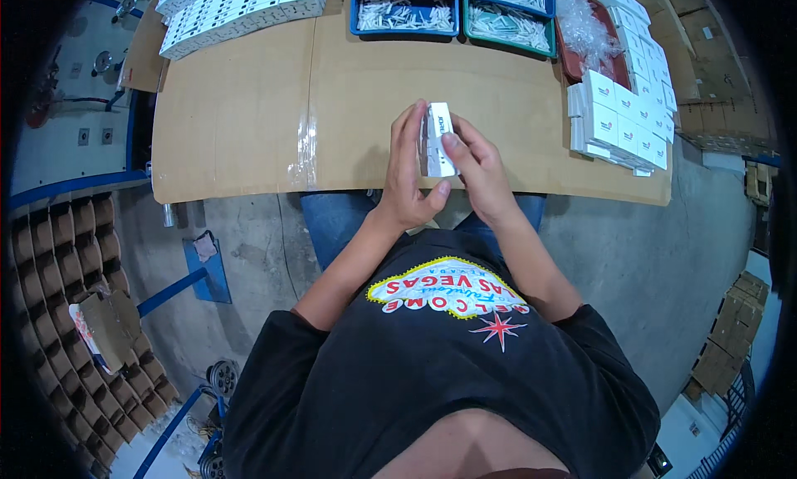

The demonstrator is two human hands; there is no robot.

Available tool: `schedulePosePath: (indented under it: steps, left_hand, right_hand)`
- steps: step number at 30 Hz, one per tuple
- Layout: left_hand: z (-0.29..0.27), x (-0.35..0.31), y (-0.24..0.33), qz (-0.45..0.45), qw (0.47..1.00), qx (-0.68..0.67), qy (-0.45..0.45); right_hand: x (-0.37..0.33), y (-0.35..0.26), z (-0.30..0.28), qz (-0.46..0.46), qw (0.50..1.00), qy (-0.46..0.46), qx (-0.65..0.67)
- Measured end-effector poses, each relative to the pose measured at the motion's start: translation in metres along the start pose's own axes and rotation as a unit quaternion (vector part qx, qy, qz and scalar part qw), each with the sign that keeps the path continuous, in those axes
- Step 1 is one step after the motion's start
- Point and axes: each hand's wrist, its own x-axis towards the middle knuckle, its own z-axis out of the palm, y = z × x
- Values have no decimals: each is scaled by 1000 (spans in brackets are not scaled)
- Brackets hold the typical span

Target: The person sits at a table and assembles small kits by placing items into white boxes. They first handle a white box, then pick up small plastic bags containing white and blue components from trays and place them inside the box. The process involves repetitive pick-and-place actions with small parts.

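Note:
A small white cardboard box (437,130) is held upright between both hands above the near edge of the brown cardboard-covered table (249,114). My left hand (408,176) wraps its left side, fingers up along the box and thumb underneath. On the right side my right hand (480,170) grips it, thumb pressed against the front face. Part of the box is hidden behind the fingers.
Stacks of small white boxes (618,118) stand at the right of the table, more white boxes (232,10) at the far left. Blue and green trays (403,14) of small white parts line the far edge. A brown divider crate (75,313) sits on the floor at left.

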Motion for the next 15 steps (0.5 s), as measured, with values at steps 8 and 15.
schedulePosePath:
  steps: [8,15]
  left_hand:
    - [6,14,-8,39,992,28,119]
    - [5,11,1,21,987,0,158]
  right_hand:
    - [5,12,34,-54,997,37,32]
    - [-4,14,50,-100,992,62,-37]
